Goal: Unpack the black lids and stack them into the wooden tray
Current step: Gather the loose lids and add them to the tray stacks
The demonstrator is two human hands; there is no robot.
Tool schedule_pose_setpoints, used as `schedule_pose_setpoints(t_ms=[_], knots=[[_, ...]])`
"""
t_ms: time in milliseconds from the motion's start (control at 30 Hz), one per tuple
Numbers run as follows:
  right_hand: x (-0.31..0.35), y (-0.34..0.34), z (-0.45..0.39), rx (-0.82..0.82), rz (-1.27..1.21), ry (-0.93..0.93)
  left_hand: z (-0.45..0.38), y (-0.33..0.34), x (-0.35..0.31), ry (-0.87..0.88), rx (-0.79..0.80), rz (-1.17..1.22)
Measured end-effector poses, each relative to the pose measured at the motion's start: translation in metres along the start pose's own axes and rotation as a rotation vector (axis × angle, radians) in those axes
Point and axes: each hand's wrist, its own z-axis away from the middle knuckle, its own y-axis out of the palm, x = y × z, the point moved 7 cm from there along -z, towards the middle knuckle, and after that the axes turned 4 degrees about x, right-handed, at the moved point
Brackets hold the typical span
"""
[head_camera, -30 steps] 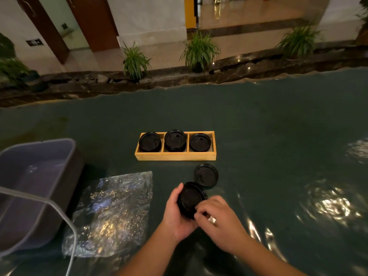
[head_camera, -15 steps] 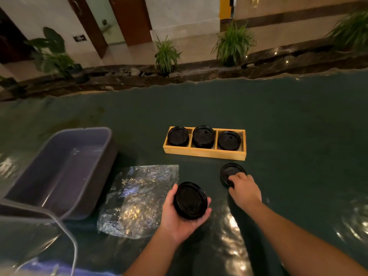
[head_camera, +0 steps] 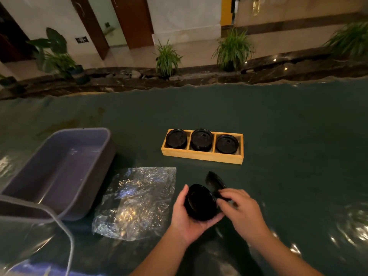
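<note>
The wooden tray (head_camera: 202, 157) is a long light-wood box with three compartments, lying on the dark green table. Each compartment holds black round lids: the left lids (head_camera: 176, 138), the middle lids (head_camera: 202, 139), which stand a little higher, and the right lids (head_camera: 227, 144). Nearer, one black lid (head_camera: 200, 203) is held tilted, almost on its edge, and a second lid (head_camera: 215, 183) is also tilted, just beside and behind it

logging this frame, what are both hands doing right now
Left hand: closed around a stack of black lids.
Right hand: fingers pinching a single tilted black lid.
</note>
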Motion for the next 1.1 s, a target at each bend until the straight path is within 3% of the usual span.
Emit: schedule_pose_setpoints(t_ms=[433,600,767,867,967,1100], knots=[[-0.004,-0.024,0.04,0.089,0.055,0.043,-0.019,0.035,0.045,-0.155,0.029,-0.223],[-0.007,-0.023,0.042,0.161,-0.06,0.087,-0.018,0.037,0.049,-0.198,0.043,-0.245],[-0.025,-0.039,0.03,-0.144,-0.27,0.293,-0.011,0.045,0.036,-0.247,0.082,-0.245],[-0.031,-0.014,0.01,0.028,-0.538,0.459,-0.008,0.048,0.018,-0.272,0.123,-0.309],[-0.016,0.007,-0.011,0.159,-0.648,0.464,-0.01,0.047,-0.008,-0.276,0.171,-0.33],[-0.006,0.025,-0.031,0.139,-0.682,0.494,-0.026,0.039,-0.038,-0.283,0.24,-0.39]])
